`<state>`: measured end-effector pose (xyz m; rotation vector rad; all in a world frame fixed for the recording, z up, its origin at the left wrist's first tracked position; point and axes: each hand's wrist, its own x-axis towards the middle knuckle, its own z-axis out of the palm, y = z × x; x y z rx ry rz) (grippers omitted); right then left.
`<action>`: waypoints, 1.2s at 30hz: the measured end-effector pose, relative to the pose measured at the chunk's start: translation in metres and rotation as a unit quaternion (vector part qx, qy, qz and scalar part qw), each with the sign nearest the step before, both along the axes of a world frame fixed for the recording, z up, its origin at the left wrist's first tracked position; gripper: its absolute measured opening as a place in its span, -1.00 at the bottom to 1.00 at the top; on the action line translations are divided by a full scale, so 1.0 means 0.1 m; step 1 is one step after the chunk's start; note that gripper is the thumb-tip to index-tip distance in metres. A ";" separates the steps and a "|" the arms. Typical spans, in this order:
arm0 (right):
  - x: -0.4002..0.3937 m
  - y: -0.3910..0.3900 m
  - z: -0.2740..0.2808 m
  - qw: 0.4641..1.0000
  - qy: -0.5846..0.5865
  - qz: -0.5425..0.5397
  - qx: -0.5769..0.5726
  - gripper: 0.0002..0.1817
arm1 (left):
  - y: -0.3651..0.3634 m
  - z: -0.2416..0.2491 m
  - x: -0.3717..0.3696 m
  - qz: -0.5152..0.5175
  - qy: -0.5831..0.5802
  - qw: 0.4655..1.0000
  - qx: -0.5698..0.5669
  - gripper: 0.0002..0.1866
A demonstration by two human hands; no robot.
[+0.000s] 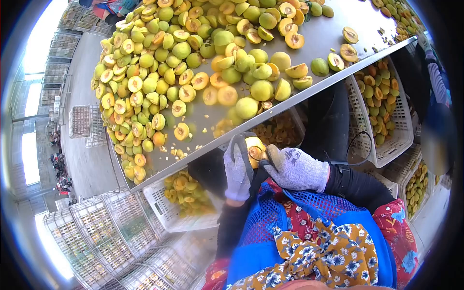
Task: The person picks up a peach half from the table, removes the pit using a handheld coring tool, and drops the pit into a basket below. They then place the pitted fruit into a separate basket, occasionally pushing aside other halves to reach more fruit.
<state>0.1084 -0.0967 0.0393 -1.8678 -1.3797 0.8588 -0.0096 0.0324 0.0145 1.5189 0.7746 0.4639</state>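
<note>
My left hand (237, 169), in a grey knitted glove with a dark coated palm, is closed around a halved yellow peach (253, 146). The cut face shows a brown hollow at the pit. My right hand (296, 168), in a similar glove with writing on its back, is curled, its fingertips right at the peach's cut face. I cannot tell what those fingers hold. Both hands are close together, just on my side of the metal table's edge (285, 104). Heaps of green-yellow peach halves (159, 63) lie on the table, some showing their pits.
Under the table edge, a white crate (166, 212) at left holds peach pieces. Another crate (355, 108) at right is full of halves, with a further crate (403, 193) below it. Stacked crates (111, 232) stand at lower left. Another person's sleeve (436, 79) shows at far right.
</note>
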 end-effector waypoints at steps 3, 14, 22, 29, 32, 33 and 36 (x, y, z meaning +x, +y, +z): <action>0.06 0.01 -0.14 0.988 0.153 0.005 0.023 -0.65 | -0.06 -0.14 0.03 0.049 -0.014 0.999 0.011 -0.61; 0.04 -0.11 -0.35 0.272 0.958 0.091 -0.024 -0.54 | -0.12 -0.26 0.19 0.034 -0.047 0.990 0.126 -0.56; 0.38 -0.14 -0.30 0.835 0.535 -0.050 -0.117 -0.58 | 0.34 -0.22 -1.20 0.186 0.307 0.858 0.366 -0.59; 0.20 0.00 -0.37 0.987 0.099 -0.003 -0.126 -0.52 | 1.56 -0.40 -1.47 0.158 0.495 0.721 0.458 -0.42; 0.22 -0.04 -0.48 0.992 0.043 0.052 -0.110 -0.44 | 1.95 -0.45 -0.73 0.131 0.479 0.773 0.394 -0.44; 0.22 -0.05 -0.45 0.993 0.037 0.021 -0.113 -0.46 | 2.13 -0.67 -0.71 0.067 0.472 0.798 0.369 -0.40; 0.19 -0.10 -0.39 0.995 0.047 -0.051 -0.075 -0.55 | 2.25 -0.93 -0.64 0.064 0.317 0.894 0.310 -0.56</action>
